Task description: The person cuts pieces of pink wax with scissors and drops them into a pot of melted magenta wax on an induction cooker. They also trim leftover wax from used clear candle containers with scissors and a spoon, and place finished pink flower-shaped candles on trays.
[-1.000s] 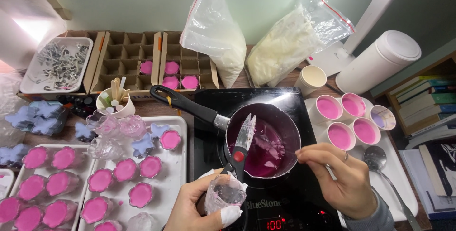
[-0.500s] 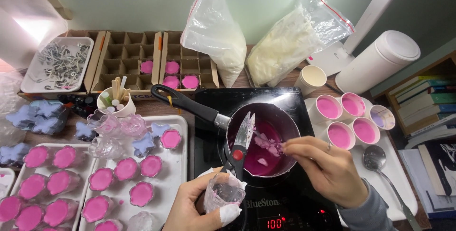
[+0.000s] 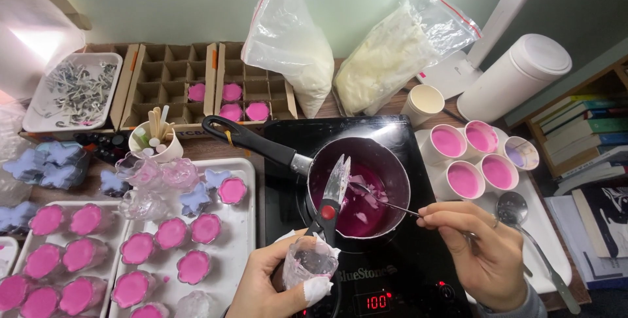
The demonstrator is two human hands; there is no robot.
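From my remote feed, the left hand point(image 3: 275, 285) clutches scissors point(image 3: 333, 194) and a small clear mould point(image 3: 309, 260) while the right hand point(image 3: 481, 252) pinches a thin metal stirrer point(image 3: 392, 207) in the saucepan point(image 3: 360, 187) (pink melted wax inside), where a jolt could splash wax onto the hob point(image 3: 418, 292).

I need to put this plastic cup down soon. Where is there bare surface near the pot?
Bare cooktop lies between the saucepan and the right hand. The white tray has bare room at its right edge, beside the left hand. The tray of pink cups is crowded.
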